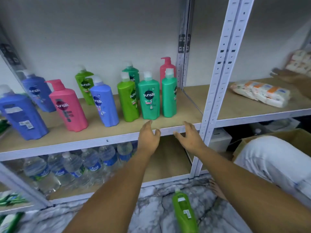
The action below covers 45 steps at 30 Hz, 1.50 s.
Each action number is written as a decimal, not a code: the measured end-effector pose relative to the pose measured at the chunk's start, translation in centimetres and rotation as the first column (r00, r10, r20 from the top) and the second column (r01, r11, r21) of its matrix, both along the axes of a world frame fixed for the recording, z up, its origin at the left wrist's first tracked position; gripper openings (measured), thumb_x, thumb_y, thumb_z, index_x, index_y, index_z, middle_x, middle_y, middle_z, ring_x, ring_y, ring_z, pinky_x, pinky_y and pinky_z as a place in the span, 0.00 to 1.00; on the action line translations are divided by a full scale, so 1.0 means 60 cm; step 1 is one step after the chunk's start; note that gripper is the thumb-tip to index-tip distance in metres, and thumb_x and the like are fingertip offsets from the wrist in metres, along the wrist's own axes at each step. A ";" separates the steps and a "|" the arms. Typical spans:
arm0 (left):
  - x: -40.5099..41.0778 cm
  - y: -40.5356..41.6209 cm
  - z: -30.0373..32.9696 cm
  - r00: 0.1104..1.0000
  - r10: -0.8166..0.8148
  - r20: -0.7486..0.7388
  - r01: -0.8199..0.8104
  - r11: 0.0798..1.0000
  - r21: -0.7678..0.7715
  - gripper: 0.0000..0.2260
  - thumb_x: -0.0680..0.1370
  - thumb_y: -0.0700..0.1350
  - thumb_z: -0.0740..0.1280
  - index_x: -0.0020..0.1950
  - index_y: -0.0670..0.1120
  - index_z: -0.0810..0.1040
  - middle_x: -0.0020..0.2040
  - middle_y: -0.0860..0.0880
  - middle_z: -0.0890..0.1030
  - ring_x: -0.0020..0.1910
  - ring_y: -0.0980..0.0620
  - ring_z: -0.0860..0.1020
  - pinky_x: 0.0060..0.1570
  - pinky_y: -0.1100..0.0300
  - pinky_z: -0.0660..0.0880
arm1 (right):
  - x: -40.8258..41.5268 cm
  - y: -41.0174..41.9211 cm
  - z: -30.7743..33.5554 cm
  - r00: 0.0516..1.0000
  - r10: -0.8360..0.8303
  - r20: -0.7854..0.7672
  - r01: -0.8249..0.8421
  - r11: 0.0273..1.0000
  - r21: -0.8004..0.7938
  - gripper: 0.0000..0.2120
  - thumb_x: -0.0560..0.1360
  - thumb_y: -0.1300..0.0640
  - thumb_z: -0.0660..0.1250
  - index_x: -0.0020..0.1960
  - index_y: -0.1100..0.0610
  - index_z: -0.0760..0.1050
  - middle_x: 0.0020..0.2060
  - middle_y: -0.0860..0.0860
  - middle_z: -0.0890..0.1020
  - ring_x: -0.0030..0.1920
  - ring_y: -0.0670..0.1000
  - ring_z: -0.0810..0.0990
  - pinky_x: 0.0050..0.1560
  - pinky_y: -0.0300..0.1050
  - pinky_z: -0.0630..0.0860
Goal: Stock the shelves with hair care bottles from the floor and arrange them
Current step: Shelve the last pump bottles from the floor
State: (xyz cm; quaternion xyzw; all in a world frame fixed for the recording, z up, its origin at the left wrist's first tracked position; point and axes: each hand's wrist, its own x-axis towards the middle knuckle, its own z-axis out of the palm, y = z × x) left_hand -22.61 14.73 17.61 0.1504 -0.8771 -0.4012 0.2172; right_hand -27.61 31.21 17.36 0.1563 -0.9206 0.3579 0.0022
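Several hair care bottles stand on the wooden shelf (181, 115): blue ones at left (21, 115), a pink one (68, 108), a blue one (104, 103), a light green one (128, 100) and two teal ones (149, 98) (169, 96). More stand behind, among them a pink pump bottle (166, 68). A light green bottle (184, 212) lies on the marble floor. My left hand (149, 137) and my right hand (191, 137) hover at the shelf's front edge below the teal bottles, both empty with fingers apart.
Water bottles (74, 165) fill the lower shelf at left. A white upright post (217, 91) divides the shelving. Wrapped packs (260, 93) lie on the right shelf. A cardboard box (296, 137) and my knee (276, 158) are at the right.
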 end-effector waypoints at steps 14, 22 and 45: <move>0.149 0.074 -0.357 0.796 -0.234 0.558 0.170 0.971 0.165 0.15 0.79 0.48 0.62 0.60 0.40 0.75 0.57 0.38 0.79 0.61 0.41 0.75 0.56 0.57 0.68 | 0.149 0.094 -0.346 0.868 -0.085 0.489 -0.069 0.956 0.287 0.35 0.76 0.39 0.63 0.73 0.60 0.61 0.67 0.62 0.70 0.66 0.59 0.71 0.61 0.48 0.70; 0.080 0.080 -0.565 0.639 -0.284 0.715 0.120 0.955 0.271 0.21 0.80 0.52 0.62 0.68 0.41 0.70 0.66 0.42 0.75 0.65 0.44 0.73 0.60 0.60 0.66 | 0.161 0.113 -0.554 0.763 -0.264 0.590 0.051 0.934 0.353 0.42 0.72 0.41 0.69 0.74 0.61 0.54 0.66 0.63 0.69 0.67 0.62 0.68 0.62 0.51 0.69; 0.048 0.157 -0.666 0.822 -0.289 0.490 -0.289 0.531 0.796 0.16 0.78 0.44 0.67 0.63 0.47 0.67 0.54 0.48 0.77 0.48 0.50 0.78 0.47 0.56 0.77 | 0.177 0.071 -0.663 0.827 -0.303 0.474 0.270 0.953 0.139 0.49 0.61 0.45 0.79 0.73 0.60 0.57 0.58 0.61 0.71 0.57 0.62 0.74 0.51 0.50 0.72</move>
